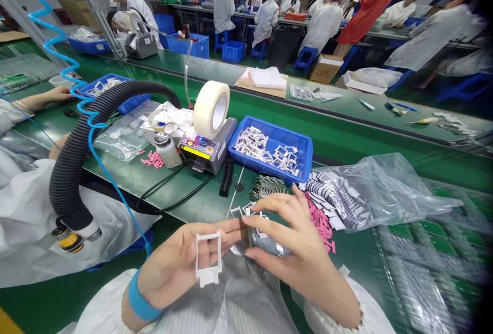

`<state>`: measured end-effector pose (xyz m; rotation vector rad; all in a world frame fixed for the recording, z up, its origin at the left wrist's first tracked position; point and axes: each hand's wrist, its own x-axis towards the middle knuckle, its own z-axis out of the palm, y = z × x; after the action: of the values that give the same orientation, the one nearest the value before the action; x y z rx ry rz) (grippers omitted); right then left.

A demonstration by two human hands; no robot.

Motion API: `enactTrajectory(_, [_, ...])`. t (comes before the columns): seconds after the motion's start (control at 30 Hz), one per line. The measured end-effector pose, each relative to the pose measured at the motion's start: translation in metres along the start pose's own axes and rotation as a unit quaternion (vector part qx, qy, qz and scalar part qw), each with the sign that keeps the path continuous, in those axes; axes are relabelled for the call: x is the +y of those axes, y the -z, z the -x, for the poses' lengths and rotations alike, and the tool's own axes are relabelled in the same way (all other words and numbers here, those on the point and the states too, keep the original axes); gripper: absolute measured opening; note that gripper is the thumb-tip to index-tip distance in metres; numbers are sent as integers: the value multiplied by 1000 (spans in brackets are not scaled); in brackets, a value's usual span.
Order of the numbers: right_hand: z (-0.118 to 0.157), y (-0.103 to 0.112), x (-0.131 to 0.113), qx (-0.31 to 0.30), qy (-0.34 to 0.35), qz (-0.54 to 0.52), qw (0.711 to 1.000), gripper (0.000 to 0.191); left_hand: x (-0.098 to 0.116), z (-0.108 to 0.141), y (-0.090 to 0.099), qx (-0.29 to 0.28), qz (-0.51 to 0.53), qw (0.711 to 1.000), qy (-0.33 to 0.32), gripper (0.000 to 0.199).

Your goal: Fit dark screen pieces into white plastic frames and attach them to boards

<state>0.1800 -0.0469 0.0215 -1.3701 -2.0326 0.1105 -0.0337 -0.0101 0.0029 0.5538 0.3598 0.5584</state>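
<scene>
My left hand [181, 262] is turned palm up, a blue band round its wrist. A white plastic frame [208, 278], open in its middle, lies upright across its fingers, held there. My right hand [296, 236] meets the left fingertips, its thumb and forefinger spaced around a small glassy panel [265, 241], which the fingers partly hide. More white frames [236, 212] lie on the bench just behind these fingertips. Beyond the right hand are a stack of thin dark-green strips [267, 186] and a heap of pink pieces [320, 223].
A blue tray [309, 144] holds many white frames. Left of it stand a tape dispenser [208, 156] with a large roll and a pump bottle [167, 150]. A black hose [63, 180] arches at left, near a neighbour's hand [57, 96]. Plastic bags [389, 180] lie right.
</scene>
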Motion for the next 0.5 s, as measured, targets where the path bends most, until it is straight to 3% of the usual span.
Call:
enactTrajectory(0.17, [12,-2,19,49,-31,112,992,21,-5,-7,5,41,-42,998,-27,38])
enactTrajectory(0.37, [13,-7,-11,89,-133,-104,982,21,-28,-26,13,136,-176,963,-156,29])
enactTrajectory(0.5, [7,-17,-29,74,-153,-128,977,19,-34,-27,10,174,-226,939,-193,27])
